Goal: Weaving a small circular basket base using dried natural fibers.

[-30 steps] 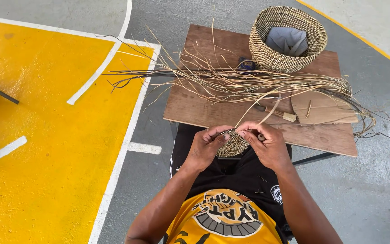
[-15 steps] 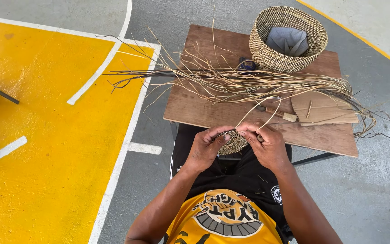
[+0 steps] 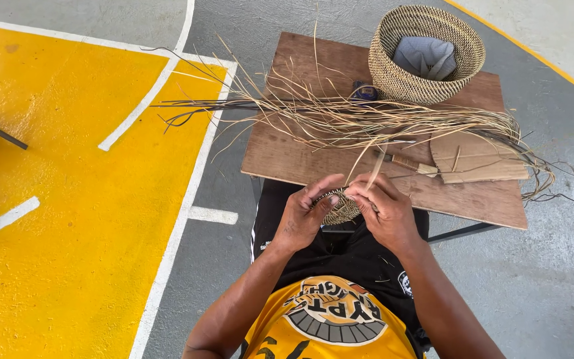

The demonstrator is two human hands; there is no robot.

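Observation:
A small round woven disc [image 3: 341, 208] of straw sits between my two hands over my lap. My left hand [image 3: 305, 214] grips its left edge, thumb on top. On the disc's right side my right hand [image 3: 382, 210] pinches a thin pale straw strand [image 3: 373, 171] that rises from the disc toward the table. A long bundle of dry straw fibres [image 3: 367, 119] lies across the wooden table [image 3: 287, 159] just beyond my hands.
A finished woven basket [image 3: 426, 53] with grey cloth inside stands at the table's far right. A piece of cardboard [image 3: 476, 158] and a wrapped tool handle [image 3: 410, 163] lie on the table. Yellow painted floor [image 3: 68, 219] with white lines spreads to the left.
The looped strand above the disc has been drawn in and now stands as a short straight piece between my fingers. Both hands stay on the disc.

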